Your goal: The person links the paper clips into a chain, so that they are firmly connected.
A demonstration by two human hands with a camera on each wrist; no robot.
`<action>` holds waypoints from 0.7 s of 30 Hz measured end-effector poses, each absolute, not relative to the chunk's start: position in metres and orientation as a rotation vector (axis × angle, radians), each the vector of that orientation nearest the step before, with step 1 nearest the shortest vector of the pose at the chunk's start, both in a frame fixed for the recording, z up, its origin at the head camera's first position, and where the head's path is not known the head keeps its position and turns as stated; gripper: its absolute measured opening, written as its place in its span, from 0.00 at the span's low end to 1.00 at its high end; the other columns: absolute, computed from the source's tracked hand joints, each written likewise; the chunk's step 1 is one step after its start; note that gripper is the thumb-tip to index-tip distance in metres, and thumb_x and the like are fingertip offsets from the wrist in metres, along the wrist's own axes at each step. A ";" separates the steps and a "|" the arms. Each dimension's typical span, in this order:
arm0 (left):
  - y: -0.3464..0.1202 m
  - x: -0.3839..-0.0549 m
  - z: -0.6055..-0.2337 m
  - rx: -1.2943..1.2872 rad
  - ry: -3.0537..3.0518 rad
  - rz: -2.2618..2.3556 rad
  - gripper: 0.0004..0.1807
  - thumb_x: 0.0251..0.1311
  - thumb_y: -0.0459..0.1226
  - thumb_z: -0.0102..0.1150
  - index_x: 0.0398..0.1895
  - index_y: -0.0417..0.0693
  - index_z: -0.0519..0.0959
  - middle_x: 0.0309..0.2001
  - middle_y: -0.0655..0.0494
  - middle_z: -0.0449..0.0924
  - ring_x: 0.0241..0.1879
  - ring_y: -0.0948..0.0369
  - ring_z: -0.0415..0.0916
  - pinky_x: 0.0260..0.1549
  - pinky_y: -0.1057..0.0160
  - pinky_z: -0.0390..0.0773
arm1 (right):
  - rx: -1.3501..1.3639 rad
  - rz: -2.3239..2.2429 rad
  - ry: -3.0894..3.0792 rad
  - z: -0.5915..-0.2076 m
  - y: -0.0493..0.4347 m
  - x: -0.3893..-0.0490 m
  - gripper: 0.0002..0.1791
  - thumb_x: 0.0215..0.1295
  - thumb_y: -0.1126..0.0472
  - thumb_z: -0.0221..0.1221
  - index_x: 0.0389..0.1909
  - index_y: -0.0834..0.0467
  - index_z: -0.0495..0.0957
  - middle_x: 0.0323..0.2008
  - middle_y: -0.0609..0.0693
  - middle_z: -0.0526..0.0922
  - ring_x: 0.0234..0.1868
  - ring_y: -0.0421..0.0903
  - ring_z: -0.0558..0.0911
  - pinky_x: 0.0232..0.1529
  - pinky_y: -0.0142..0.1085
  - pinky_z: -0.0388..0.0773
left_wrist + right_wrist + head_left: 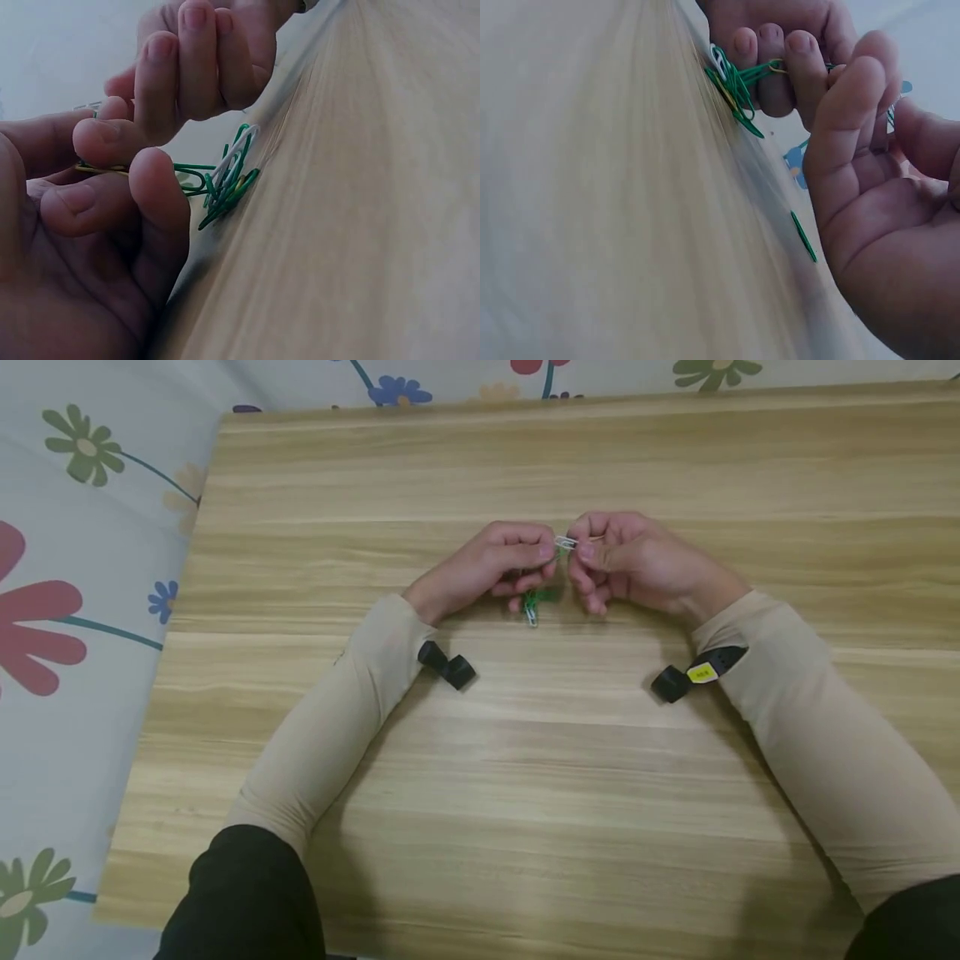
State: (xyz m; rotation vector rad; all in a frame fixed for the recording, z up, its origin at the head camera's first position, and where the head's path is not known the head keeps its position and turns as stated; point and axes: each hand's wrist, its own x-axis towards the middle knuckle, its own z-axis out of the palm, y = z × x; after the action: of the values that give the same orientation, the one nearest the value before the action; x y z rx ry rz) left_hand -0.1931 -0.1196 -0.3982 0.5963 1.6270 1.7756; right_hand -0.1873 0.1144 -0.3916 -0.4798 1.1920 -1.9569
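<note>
At the tabletop's upper middle, my right hand (637, 564) pinches a white paper clip (566, 542) between thumb and forefinger. Close against it, my left hand (495, 564) holds a chain of linked paper clips, its thumb and forefinger pinching the end beside the white clip. Below the left fingers, the chain's tail (531, 610) hangs out. In the left wrist view this bunch of green, white and yellow clips (229, 180) droops close over the table. Part of the chain is hidden inside the left hand. Under the right hand, a loose green paper clip (804, 236) lies on the table.
The wood-grain table (525, 793) spreads under both forearms. Small black wrist cameras stick out inward from the left sleeve (459, 672) and right sleeve (670, 684). A flower-patterned cloth (90, 568) borders the table at the left and back.
</note>
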 end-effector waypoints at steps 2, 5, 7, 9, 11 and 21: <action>-0.120 -0.193 -0.398 0.595 1.603 1.787 0.14 0.76 0.32 0.44 0.30 0.38 0.74 0.20 0.51 0.65 0.17 0.60 0.62 0.17 0.65 0.71 | -0.485 -1.955 1.180 -0.394 0.113 -0.187 0.06 0.79 0.68 0.45 0.41 0.66 0.69 0.25 0.55 0.78 0.22 0.47 0.78 0.24 0.38 0.80; -0.120 -0.193 -0.398 0.603 1.596 1.787 0.14 0.76 0.32 0.44 0.29 0.38 0.73 0.20 0.51 0.65 0.16 0.61 0.60 0.16 0.66 0.70 | -0.484 -1.982 1.159 -0.397 0.112 -0.187 0.06 0.80 0.68 0.45 0.42 0.63 0.70 0.25 0.55 0.78 0.22 0.47 0.79 0.24 0.37 0.80; -0.119 -0.193 -0.398 0.614 1.599 1.777 0.15 0.76 0.32 0.44 0.29 0.37 0.74 0.20 0.50 0.65 0.16 0.61 0.60 0.16 0.65 0.69 | -0.481 -2.008 1.153 -0.398 0.112 -0.187 0.05 0.80 0.67 0.46 0.43 0.62 0.70 0.25 0.55 0.78 0.22 0.47 0.79 0.24 0.37 0.79; -0.119 -0.193 -0.398 0.626 1.609 1.768 0.15 0.76 0.33 0.44 0.29 0.37 0.74 0.20 0.50 0.65 0.16 0.60 0.60 0.16 0.65 0.69 | -0.473 -2.026 1.141 -0.399 0.112 -0.187 0.04 0.79 0.68 0.46 0.43 0.61 0.70 0.25 0.56 0.78 0.22 0.47 0.78 0.23 0.37 0.79; -0.120 -0.193 -0.398 0.623 1.611 1.775 0.15 0.76 0.33 0.44 0.29 0.37 0.74 0.20 0.50 0.65 0.17 0.60 0.61 0.16 0.65 0.70 | -0.477 -2.017 1.153 -0.399 0.112 -0.187 0.04 0.79 0.68 0.46 0.43 0.61 0.69 0.25 0.55 0.78 0.22 0.47 0.78 0.24 0.37 0.79; -0.125 -0.198 -0.404 0.538 1.498 1.949 0.15 0.73 0.31 0.42 0.27 0.36 0.73 0.19 0.51 0.65 0.13 0.64 0.55 0.15 0.66 0.73 | -0.476 -1.991 1.110 -0.404 0.115 -0.191 0.05 0.80 0.67 0.46 0.41 0.62 0.69 0.26 0.56 0.78 0.23 0.48 0.79 0.26 0.37 0.80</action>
State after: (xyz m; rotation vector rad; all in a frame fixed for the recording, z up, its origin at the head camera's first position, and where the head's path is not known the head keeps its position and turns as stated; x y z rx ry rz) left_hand -0.1984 -0.1248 -0.4040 0.5380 1.4984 1.9494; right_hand -0.1910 0.1154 -0.4038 -0.4763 1.1104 -1.9907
